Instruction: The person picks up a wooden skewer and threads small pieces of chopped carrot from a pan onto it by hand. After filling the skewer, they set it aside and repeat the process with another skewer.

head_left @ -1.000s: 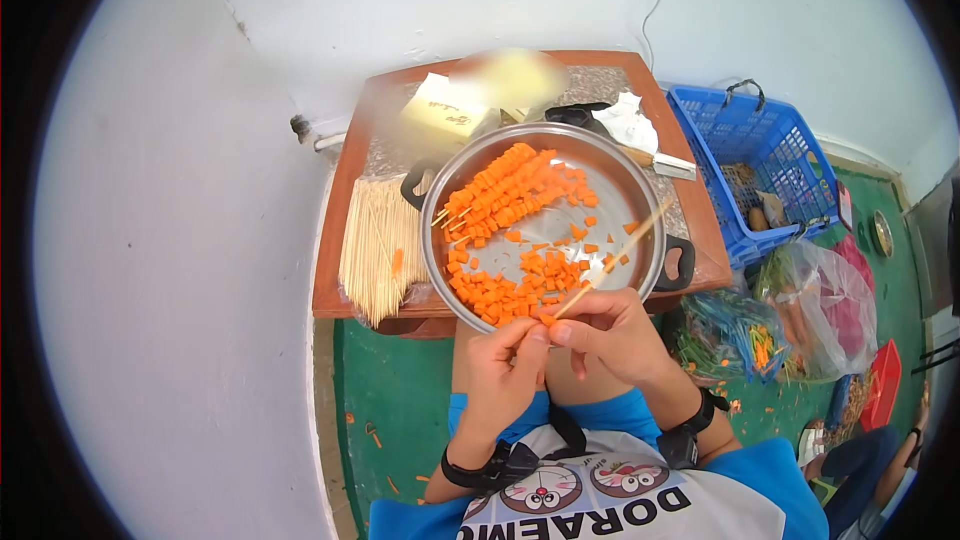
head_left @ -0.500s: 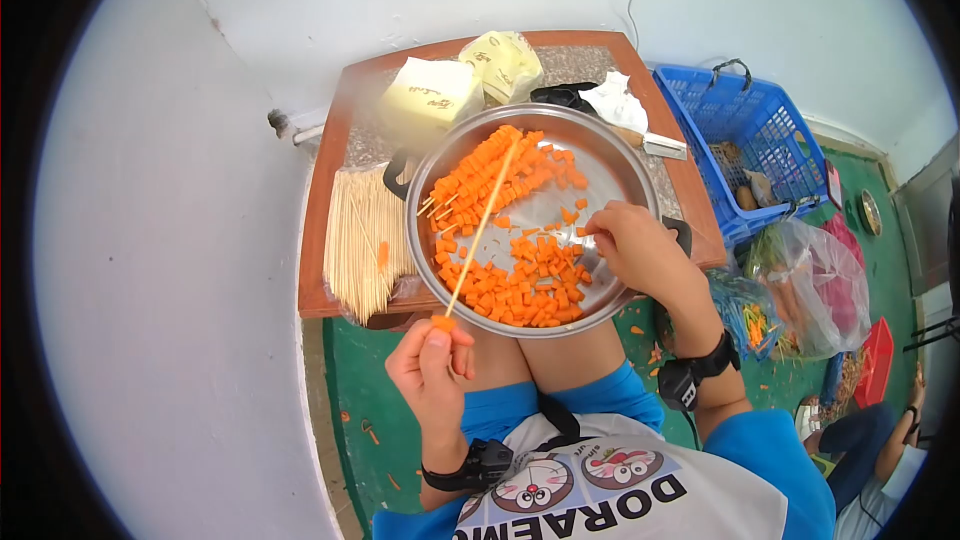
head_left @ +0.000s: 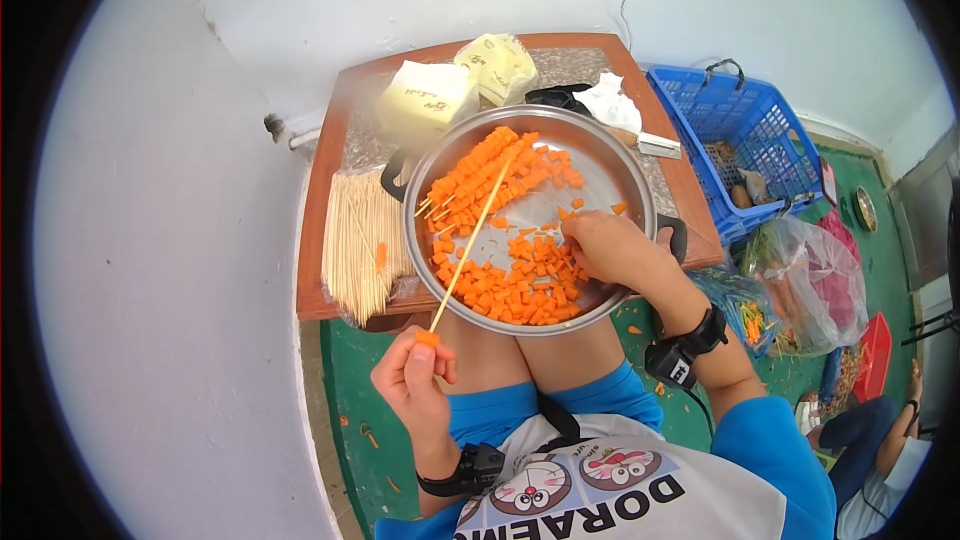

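Note:
My left hand (head_left: 413, 380) is closed just outside the near-left rim of a wide steel pan (head_left: 624, 290). Its fingers pinch a bamboo skewer (head_left: 470, 248), which slants up across the pan, with a carrot piece (head_left: 427, 338) at its lower end. Inside the pan, my right hand (head_left: 612, 248) has its fingers drawn together at the edge of the loose carrot pieces (head_left: 520, 290); its fingertips are partly hidden. Filled carrot skewers (head_left: 475, 175) lie stacked at the pan's far left. A bundle of bare skewers (head_left: 362, 245) rests left of the pan.
The pan stands on a wooden-edged table (head_left: 312, 260). Behind it are yellow-white packages (head_left: 430, 95), a white crumpled tissue (head_left: 610, 103) and a knife (head_left: 658, 146). At right are a blue basket (head_left: 740, 130), plastic bags (head_left: 815, 285) and another person's arm (head_left: 905, 420).
My right hand has moved left and slightly down in the pan, toward the loose carrot pieces. The left hand has shifted slightly left and down with the skewer.

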`<state>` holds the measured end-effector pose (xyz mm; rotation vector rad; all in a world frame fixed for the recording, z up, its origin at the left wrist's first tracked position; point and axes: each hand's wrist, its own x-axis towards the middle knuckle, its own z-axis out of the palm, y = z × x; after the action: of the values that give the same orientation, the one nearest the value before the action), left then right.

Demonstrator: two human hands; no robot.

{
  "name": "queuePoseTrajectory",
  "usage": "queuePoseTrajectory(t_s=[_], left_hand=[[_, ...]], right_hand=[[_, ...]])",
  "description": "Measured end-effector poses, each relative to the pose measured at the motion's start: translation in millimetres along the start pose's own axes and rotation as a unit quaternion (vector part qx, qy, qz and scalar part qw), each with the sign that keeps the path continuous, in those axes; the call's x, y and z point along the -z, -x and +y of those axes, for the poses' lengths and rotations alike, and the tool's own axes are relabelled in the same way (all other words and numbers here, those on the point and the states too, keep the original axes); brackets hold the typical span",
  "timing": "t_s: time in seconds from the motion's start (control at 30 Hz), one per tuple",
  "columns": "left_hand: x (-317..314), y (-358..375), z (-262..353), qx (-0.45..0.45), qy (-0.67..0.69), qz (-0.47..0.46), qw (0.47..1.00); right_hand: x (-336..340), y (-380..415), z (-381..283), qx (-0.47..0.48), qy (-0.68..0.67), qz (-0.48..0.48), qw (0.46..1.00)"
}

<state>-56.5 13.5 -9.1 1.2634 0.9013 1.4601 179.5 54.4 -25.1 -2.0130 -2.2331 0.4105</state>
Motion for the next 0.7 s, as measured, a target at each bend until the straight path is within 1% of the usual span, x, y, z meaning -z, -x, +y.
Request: queuePoseTrajectory(t_s=[0.07, 0.1, 0.13, 0.17, 0.2, 0.23, 0.27, 0.3, 0.33, 0.37, 0.4, 0.47, 0.5, 0.57, 0.6, 0.67, 0.7], left_hand=[[1.1, 0.1, -1.1, -0.001, -0.004, 0.005, 1.0], [4.9, 1.5, -1.6, 0.023, 0.005, -0.013, 1.0], [7.0, 2.1, -2.1, 0.047, 0.014, -0.03, 0.998], [6.7, 1.6, -2.3, 0.046, 0.014, -0.03, 0.998], [5.9, 1.0, -2.4, 0.061, 0.024, -0.042, 0.997], [4.5, 0.4, -2.7, 0.077, 0.035, -0.055, 0.995], [3.4, 0.1, -3.9, 0.076, 0.035, -0.057, 0.995], [2.5, 0.2, -5.6, 0.092, 0.024, -0.066, 0.993], [1.2, -0.2, -6.6, 0.109, 0.014, -0.074, 0.991], [-0.5, -0.7, -7.0, 0.107, 0.013, -0.076, 0.991], [-2.4, -1.1, -7.3, 0.121, 0.032, -0.081, 0.989], [-5.4, -1.8, -7.4, 0.135, 0.048, -0.089, 0.986], [-7.1, -2.3, -7.2, 0.137, 0.042, -0.086, 0.986], [-9.6, -2.9, -6.8, 0.138, 0.035, -0.085, 0.986], [-10.4, -2.9, -6.5, 0.141, 0.036, -0.083, 0.986], [-12.8, -3.2, -5.8, 0.143, 0.036, -0.083, 0.985], [-14.1, -3.0, -5.4, 0.144, 0.036, -0.08, 0.986]], right_hand=[[2.9, 1.3, 2.3, -0.003, -0.034, 0.085, 0.996], [8.7, 2.9, 2.8, -0.002, -0.034, 0.087, 0.996], [17.8, 6.0, 2.9, 0.003, -0.15, 0.11, 0.983], [24.3, 8.2, 2.8, 0.009, -0.263, 0.131, 0.956], [25.9, 10.3, 2.3, 0.009, -0.263, 0.132, 0.956], [25.7, 13.9, 1.5, 0.019, -0.402, 0.129, 0.906], [25.7, 17.5, 0.4, 0.029, -0.533, 0.124, 0.837], [27.5, 21.1, -2.1, 0.029, -0.533, 0.128, 0.836], [29.8, 24.5, -5.5, 0.003, -0.628, 0.113, 0.77], [30.9, 26.5, -6.9, -0.021, -0.714, 0.097, 0.694], [30.5, 27.6, -5.2, -0.021, -0.714, 0.1, 0.692], [28.5, 29.9, -0.8, -0.002, -0.809, 0.064, 0.585], [27.3, 30.3, 0.7, -0.002, -0.809, 0.067, 0.584], [24.3, 30.1, 3.4, 0.027, -0.87, 0.011, 0.491], [22.1, 29.0, 5.2, 0.028, -0.871, 0.014, 0.491], [17.6, 26.5, 8.4, 0.065, -0.919, -0.034, 0.388], [16.8, 26.1, 8.8, 0.066, -0.919, -0.033, 0.388]])
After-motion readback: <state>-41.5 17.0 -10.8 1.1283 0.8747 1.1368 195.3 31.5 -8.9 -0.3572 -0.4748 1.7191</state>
